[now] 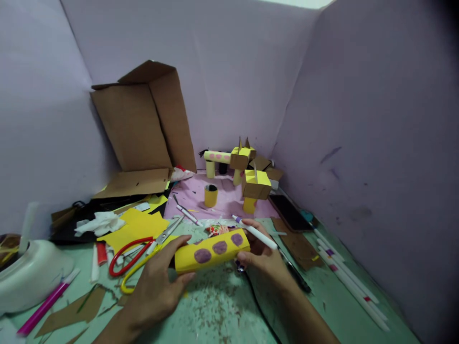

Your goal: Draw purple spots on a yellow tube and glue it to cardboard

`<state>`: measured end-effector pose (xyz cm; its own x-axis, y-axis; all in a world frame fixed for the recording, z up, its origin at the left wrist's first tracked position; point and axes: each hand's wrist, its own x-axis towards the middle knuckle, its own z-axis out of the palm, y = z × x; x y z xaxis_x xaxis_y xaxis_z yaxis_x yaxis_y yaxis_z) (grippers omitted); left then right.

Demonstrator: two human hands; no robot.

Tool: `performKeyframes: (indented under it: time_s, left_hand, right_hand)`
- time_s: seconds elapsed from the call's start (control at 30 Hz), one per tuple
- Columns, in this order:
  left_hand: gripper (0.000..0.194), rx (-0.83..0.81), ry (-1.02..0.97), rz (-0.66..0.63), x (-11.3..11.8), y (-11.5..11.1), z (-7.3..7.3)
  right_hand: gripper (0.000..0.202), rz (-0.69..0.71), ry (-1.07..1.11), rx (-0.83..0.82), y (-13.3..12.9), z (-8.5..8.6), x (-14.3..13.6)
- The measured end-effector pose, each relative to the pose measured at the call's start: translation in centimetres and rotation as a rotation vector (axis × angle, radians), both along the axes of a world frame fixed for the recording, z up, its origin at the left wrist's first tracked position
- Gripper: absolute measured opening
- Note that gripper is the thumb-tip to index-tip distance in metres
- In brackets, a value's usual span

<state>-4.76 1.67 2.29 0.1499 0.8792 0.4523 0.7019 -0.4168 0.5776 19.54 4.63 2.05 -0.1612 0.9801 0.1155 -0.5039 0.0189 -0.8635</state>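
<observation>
A yellow paper tube (211, 250) with purple oval spots is held level above the green tabletop. Around its left end are the thumb and fingers of my left hand (159, 279). My right hand (263, 255) grips the tube's right end and also holds a white marker with a purple tip (255, 232), which slants over that end. Behind the tube stand a short yellow tube (211, 196) and a yellow-topped cardboard box piece (256, 185) on a yellow leg. Farther back is a pale spotted tube figure (217, 156) with a box head.
Red-and-yellow scissors (132, 258), yellow paper (139, 227) and tissue (100, 223) lie left. A white container (34, 272) is far left, folded cardboard (132, 126) behind. At right are a phone (292, 213) and white markers (353, 282). A black cable (255, 298) runs toward the front.
</observation>
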Motion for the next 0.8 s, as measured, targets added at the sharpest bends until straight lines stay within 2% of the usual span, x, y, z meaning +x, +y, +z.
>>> performKeyframes:
  time_s: [0.17,0.37,0.47,0.53,0.6,0.8]
  left_hand:
    - [0.045,-0.015,0.05,-0.042,-0.9,0.6,-0.8]
    - [0.04,0.051,0.122,-0.005,-1.8,1.6,-0.1]
    - [0.038,0.045,0.109,0.049,-2.0,2.4,0.3]
    - [0.035,-0.025,0.149,0.122,-2.0,2.9,0.4]
    - [0.034,-0.052,0.168,0.186,-1.8,3.2,0.3]
    - [0.035,-0.036,0.122,0.209,-1.1,3.2,-0.7]
  right_hand:
    - [0.061,-0.013,0.03,-0.012,0.4,-0.2,-0.2]
    - [0.063,-0.063,-0.051,-0.038,0.3,-0.2,-0.9]
    - [0.06,-0.311,-0.157,-0.069,-0.6,0.1,-0.8]
    - [0.056,-0.426,-0.173,-0.091,-1.6,0.2,-0.1]
    - [0.051,-0.481,-0.157,-0.12,-2.8,0.4,0.9]
    - [0.039,-0.481,-0.233,-0.084,-4.5,-0.3,4.6]
